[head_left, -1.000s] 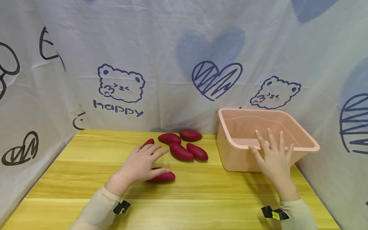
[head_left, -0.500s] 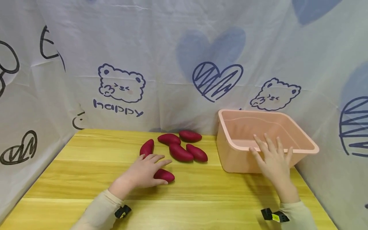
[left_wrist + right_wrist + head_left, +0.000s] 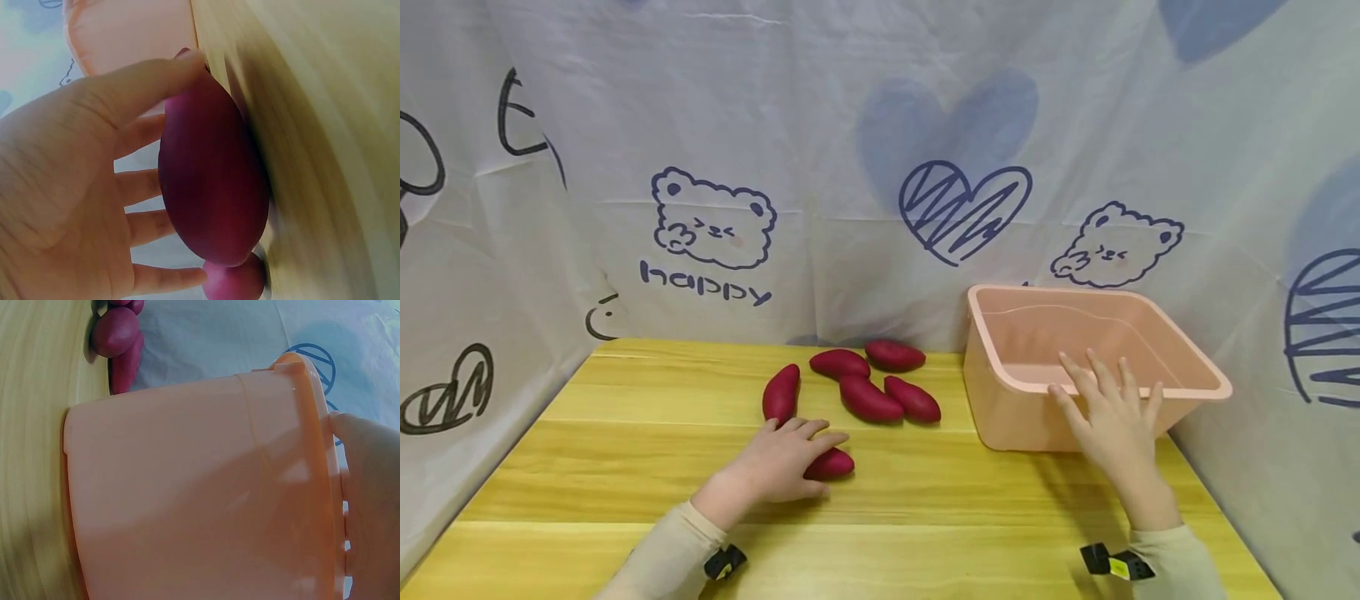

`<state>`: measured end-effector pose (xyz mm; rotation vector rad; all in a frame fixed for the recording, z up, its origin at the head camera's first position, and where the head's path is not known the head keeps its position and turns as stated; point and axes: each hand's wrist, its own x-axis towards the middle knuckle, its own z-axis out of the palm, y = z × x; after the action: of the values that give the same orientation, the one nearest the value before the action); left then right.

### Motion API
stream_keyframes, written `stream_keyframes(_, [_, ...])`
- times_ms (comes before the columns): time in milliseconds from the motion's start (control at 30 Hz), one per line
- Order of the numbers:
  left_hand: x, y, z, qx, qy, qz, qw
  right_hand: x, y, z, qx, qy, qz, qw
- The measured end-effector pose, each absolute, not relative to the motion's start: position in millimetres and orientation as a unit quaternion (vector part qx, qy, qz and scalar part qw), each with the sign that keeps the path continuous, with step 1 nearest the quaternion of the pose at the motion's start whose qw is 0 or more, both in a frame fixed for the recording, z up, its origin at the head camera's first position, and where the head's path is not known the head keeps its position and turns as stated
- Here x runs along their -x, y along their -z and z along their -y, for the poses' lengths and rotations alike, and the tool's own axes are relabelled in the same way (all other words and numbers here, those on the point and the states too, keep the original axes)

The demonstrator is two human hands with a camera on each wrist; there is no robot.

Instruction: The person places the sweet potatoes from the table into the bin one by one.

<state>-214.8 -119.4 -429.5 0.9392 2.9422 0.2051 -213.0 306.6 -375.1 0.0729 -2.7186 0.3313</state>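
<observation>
In the head view my left hand [image 3: 771, 467] is over a dark red sweet potato [image 3: 831, 464], covering its left part. The left wrist view has the thumb along the near side of this sweet potato [image 3: 209, 169], its tip overlapping the narrow end, and the fingers extended on the far side. Another sweet potato [image 3: 782, 393] lies just beyond the left fingertips. My right hand [image 3: 1117, 429] rests at the near rim of a pink plastic bin [image 3: 1030, 417], fingers spread and reaching over the edge. In the right wrist view the thumb touches the bin's rim [image 3: 322, 419].
Several more sweet potatoes [image 3: 871, 398] lie grouped at the back of the wooden table [image 3: 925, 517], left of the bin. A white printed cloth [image 3: 850, 275] hangs behind the table and along both sides.
My left hand has shifted slightly toward me and to the right, uncovering the left sweet potato. The sweet potato beneath it keeps its place. My right hand has barely moved at the bin.
</observation>
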Motion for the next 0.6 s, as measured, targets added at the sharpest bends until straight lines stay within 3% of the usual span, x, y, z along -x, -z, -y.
stream_keyframes(600, [211.0, 429.0, 118.9, -0.329, -0.048, -0.943, -0.005, 214.1, 375.4, -307.8, -0.029, -0.118, 0.972, 0.203])
